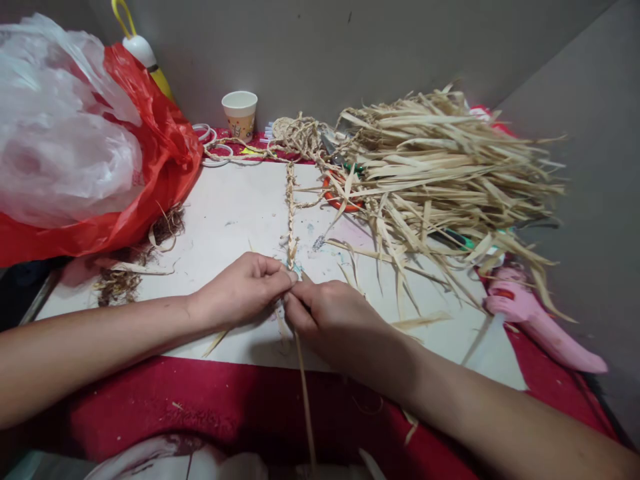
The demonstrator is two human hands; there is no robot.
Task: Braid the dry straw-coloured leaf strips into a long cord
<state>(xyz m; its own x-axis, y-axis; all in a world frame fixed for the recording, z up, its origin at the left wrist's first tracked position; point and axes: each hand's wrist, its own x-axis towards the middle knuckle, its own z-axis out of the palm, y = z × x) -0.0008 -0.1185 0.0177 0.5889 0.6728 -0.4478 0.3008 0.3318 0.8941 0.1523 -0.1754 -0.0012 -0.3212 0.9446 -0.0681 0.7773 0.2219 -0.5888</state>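
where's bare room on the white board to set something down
Widest, though specked: the white board between the red bag and the braid, beyond the left hand. A smaller patch lies between the right forearm and the pink glue gun. The straw heap crowds the right; tangled cord, the back edge.

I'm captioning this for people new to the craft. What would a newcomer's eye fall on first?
Probably the big bundle of pale, dry strips at the back right, and the bulging red plastic bag with whitish plastic at the left. Next, near the middle, the left hand and right hand meet at the near end of a narrow braid over a white sheet.
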